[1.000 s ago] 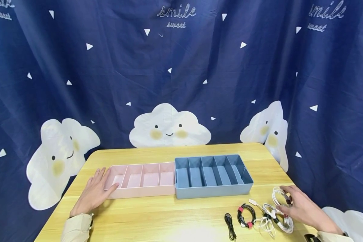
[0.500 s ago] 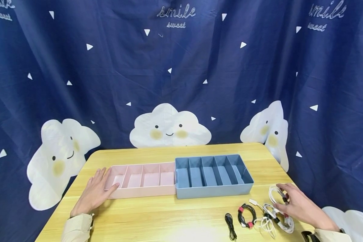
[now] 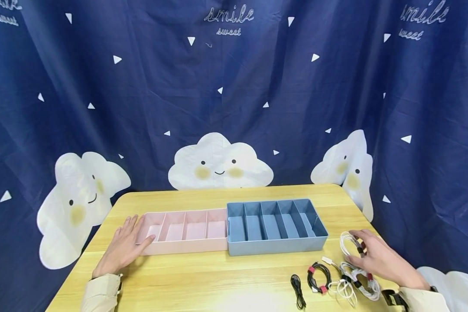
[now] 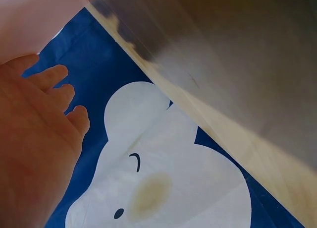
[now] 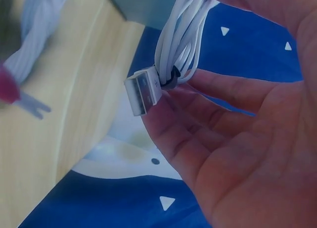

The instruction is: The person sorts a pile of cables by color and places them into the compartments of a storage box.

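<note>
In the right wrist view my right hand [image 5: 233, 134] holds a coiled white USB cable [image 5: 182, 39], bundled with a black tie, its metal plug showing. The head view has that right hand [image 3: 382, 260] at the table's right side, above more white cables [image 3: 359, 279]. My left hand [image 3: 121, 247] rests with fairly straight fingers against the left end of a pink divided box [image 3: 183, 247], thumb over its front rim. A blue divided box [image 3: 277, 247] adjoins it on the right. The left wrist view shows the left hand [image 4: 39, 134] beside part of the pink box [image 4: 39, 20].
A coiled black cable [image 3: 309, 279] with red ties lies left of the white cables. Farther left is a small bundled black cable [image 3: 298, 291]. The wooden table [image 3: 203, 281] ends at a blue curtain [image 3: 218, 108] with cloud prints.
My right hand has moved a little up and left with the coiled white USB cable, away from the other cables. The left hand and both boxes stay in place.
</note>
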`<state>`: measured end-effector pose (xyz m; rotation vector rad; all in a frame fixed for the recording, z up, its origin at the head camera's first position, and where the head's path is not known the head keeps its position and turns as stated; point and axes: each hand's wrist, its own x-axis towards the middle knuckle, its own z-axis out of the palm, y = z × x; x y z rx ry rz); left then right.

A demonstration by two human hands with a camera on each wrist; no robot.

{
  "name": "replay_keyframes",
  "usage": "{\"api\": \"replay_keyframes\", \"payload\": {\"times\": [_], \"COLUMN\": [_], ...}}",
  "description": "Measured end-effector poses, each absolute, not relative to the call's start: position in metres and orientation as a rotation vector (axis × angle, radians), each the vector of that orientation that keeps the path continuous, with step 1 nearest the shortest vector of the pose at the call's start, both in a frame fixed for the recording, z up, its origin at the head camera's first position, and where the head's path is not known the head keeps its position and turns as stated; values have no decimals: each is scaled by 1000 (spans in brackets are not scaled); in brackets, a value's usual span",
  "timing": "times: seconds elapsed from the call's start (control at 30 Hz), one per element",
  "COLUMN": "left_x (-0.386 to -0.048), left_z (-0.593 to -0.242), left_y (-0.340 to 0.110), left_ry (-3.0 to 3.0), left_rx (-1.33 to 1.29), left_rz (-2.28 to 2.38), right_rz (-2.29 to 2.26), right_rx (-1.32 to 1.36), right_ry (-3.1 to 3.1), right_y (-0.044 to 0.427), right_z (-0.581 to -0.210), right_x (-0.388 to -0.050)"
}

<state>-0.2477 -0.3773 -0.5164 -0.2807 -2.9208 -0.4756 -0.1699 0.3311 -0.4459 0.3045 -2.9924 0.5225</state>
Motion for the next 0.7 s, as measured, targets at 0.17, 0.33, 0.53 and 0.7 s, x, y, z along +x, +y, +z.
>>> {"api": "replay_keyframes", "payload": {"times": [0.17, 0.33, 0.53, 0.7], "left_x": [-248, -248, -248, -248], "left_z": [-516, -517, -517, -517], "left_y": [-378, -378, -378, -378], "left_ry": [-2916, -2915, -2920, -2924], "left_rx": [-283, -279, -277, -278], "left_rz": [-480, -488, -489, -490], "right_rz": [538, 540, 547, 577], "right_rx": [352, 382, 381, 436], "right_ry": [-2971, -2959, -2971, -2954], "right_y": [322, 314, 306, 302], "right_z": [-442, -438, -435, -435], "right_x": [-174, -177, -179, -182]}}
